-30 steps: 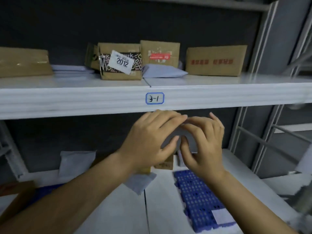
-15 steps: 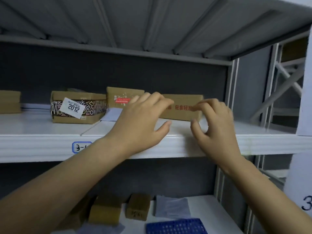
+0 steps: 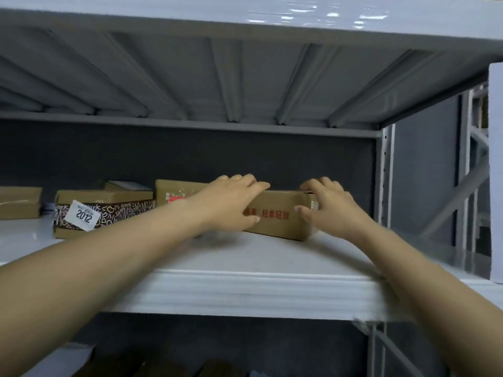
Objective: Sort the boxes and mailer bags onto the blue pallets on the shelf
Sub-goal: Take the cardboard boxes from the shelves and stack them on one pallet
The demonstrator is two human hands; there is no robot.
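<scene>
Target is the cardboard box (image 3: 281, 214) with red printed characters on its front face, sitting on the white shelf (image 3: 245, 257) toward the right end, near the upright post (image 3: 385, 175). Half a second ago my hands were hovering short of it over the shelf edge; now both are on it. Left hand (image 3: 231, 202) is laid over the box's left end, fingers draped across the top edge and thumb down on the front face, covering the first characters. Right hand (image 3: 329, 208) is cupped on the right end, fingers curled over the top corner, thumb on the front. Both are grasping the box, which sits flat on the shelf as far as I can tell. The view has also tilted up: the underside of the shelf above now fills the top of the frame, and the lower level is mostly out of sight.

Box looks plain brown, long and low, clean edges, small label on its right end.

Left of it, behind my left forearm, a second brown box with a red sticker (image 3: 174, 193). Further left, a box wrapped in patterned tape (image 3: 109, 213) with a white tag reading 2012 (image 3: 83, 215). At the far left edge, another plain box (image 3: 19, 202).
</scene>
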